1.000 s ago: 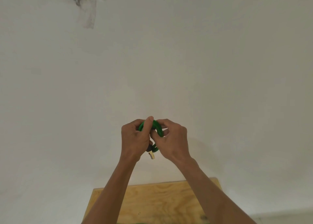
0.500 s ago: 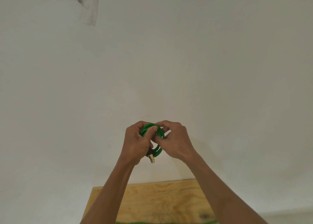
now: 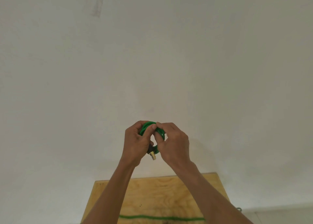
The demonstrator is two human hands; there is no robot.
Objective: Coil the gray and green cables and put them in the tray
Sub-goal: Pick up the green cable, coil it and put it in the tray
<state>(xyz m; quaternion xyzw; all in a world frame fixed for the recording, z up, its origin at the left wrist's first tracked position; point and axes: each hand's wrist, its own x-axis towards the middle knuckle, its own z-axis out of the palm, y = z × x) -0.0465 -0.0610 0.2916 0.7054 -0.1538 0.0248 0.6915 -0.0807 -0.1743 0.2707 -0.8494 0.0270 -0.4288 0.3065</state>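
A small coil of green cable (image 3: 159,132) is held up in front of the white wall, above the far end of the table. My left hand (image 3: 136,143) grips its left side and my right hand (image 3: 174,143) pinches its top and right side. A gold-tipped connector (image 3: 153,156) with a dark sleeve hangs below the coil between my hands. A straight stretch of the same green cable (image 3: 160,217) lies across the wooden table near the bottom edge. No gray cable or tray is in view.
The wooden table (image 3: 157,195) fills the lower middle, its far edge against a white wall (image 3: 220,71). A grey smudge (image 3: 95,3) marks the wall at the top left.
The view has tilted down, so more of the table and the green strand on it show. Both hands stay on the coil, fingers shifting slightly around it.
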